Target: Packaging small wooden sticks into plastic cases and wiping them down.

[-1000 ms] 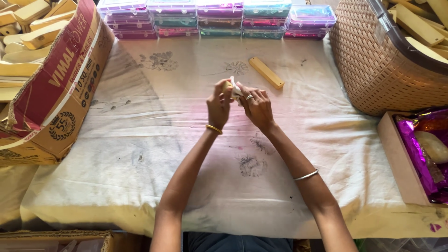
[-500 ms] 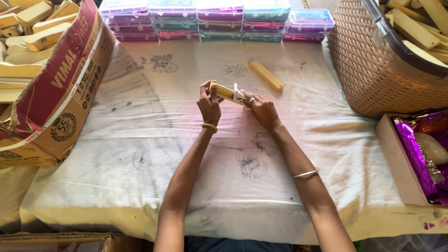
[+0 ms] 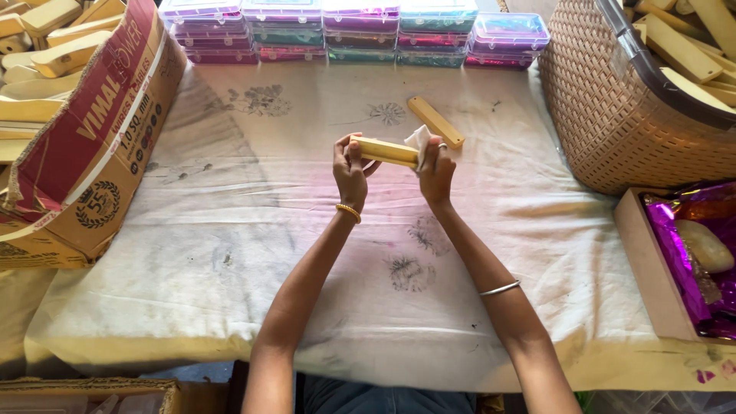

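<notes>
Hands up over the middle of the cloth-covered table (image 3: 230, 253), seen from the head camera looking straight down. Left hand (image 3: 350, 170) is curled around one end of a yellow wooden bar (image 3: 386, 151), thumb on top, gold bangle at the wrist. Right hand (image 3: 436, 172) pinches the other end together with a scrap of white paper (image 3: 418, 139), fingers closed tight, silver bangle lower on the forearm. So the bar sits level between both hands, lifted off the cloth. At one o'clock from it, just beyond the right hand, a second yellow bar (image 3: 435, 121) lies flat and slanted on the cloth. At twelve o'clock, along the far edge, a row of stacked clear plastic boxes (image 3: 360, 31). At ten o'clock, a tipped cardboard carton (image 3: 92, 146) full of similar bars. At two o'clock, a woven basket (image 3: 613, 115) holding more. At four o'clock, a shallow box with purple foil (image 3: 675, 245).
</notes>
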